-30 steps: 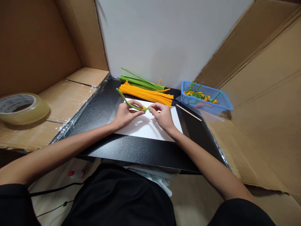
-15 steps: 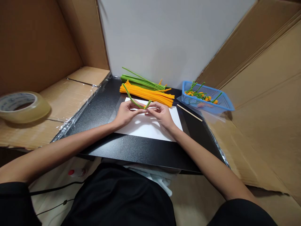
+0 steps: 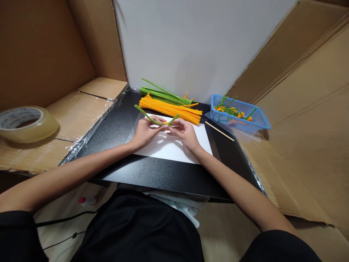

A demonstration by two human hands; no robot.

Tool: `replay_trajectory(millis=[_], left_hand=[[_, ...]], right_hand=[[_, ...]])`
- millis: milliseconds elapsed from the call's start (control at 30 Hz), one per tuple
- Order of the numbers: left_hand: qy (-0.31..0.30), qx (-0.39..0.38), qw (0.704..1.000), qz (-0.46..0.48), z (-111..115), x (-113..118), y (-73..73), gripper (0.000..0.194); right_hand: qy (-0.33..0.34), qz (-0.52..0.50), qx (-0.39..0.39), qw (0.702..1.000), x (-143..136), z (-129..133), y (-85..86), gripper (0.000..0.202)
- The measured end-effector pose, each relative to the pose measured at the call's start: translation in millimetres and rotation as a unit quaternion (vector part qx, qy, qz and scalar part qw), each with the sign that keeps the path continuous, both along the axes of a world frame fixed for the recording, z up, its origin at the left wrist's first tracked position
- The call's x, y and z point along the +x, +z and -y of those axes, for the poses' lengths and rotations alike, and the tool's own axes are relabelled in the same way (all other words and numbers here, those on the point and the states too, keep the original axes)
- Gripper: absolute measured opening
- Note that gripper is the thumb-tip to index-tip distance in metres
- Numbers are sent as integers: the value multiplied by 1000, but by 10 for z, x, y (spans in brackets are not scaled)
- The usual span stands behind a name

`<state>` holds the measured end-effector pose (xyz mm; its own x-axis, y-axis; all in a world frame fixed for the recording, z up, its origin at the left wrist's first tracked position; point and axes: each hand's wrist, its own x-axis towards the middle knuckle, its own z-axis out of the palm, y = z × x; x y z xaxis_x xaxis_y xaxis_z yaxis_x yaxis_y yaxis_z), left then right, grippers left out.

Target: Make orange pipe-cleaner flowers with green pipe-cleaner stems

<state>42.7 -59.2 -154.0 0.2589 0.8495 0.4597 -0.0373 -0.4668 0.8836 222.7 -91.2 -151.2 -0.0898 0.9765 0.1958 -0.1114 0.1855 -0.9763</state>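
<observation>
Over a white sheet (image 3: 174, 151), my left hand (image 3: 146, 131) and my right hand (image 3: 185, 134) meet at their fingertips. Both pinch a bent green pipe cleaner (image 3: 148, 116), whose long end points up and left and whose short end rises to the right. A small orange piece (image 3: 166, 123) shows between the fingertips, mostly covered by them. Just behind the hands lies a bundle of orange pipe cleaners (image 3: 171, 108), with a bundle of green ones (image 3: 163, 95) behind it.
A blue basket (image 3: 240, 124) at the right holds several green and orange pieces. Beside it lies a thin wooden stick (image 3: 219, 131). A tape roll (image 3: 29, 123) rests on cardboard at the left. Cardboard walls (image 3: 308, 109) flank the black table (image 3: 152, 173).
The green pipe cleaner's long end has swung down and left, and its short end now leans further right. Both hands have shifted only slightly, still pinching.
</observation>
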Motion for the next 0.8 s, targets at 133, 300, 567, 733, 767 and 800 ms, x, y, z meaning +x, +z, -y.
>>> replay_trajectory(millis=[133,300,567,733,767,800], left_hand=[[-2,186,978,-92,-34,-55,-9,18],[-26,387,905,-177,-153,-150,-3,13],[5,514,806,-292,-195,-226,128,14],[42,529,785,-319,-150,-203,167,19],[48,515,790,-329,-144,-196,158,20],[54,494,798,-341,-139,-190,146,21]], right_hand=[[13,-70,-79,994,11,24,60,33],[16,-80,-102,991,36,25,111,27],[-17,-31,-46,998,0,6,34,27],[-61,-12,-32,998,-63,60,45,30],[-64,-7,-31,997,-72,73,49,30],[-67,-3,-30,997,-79,84,50,30]])
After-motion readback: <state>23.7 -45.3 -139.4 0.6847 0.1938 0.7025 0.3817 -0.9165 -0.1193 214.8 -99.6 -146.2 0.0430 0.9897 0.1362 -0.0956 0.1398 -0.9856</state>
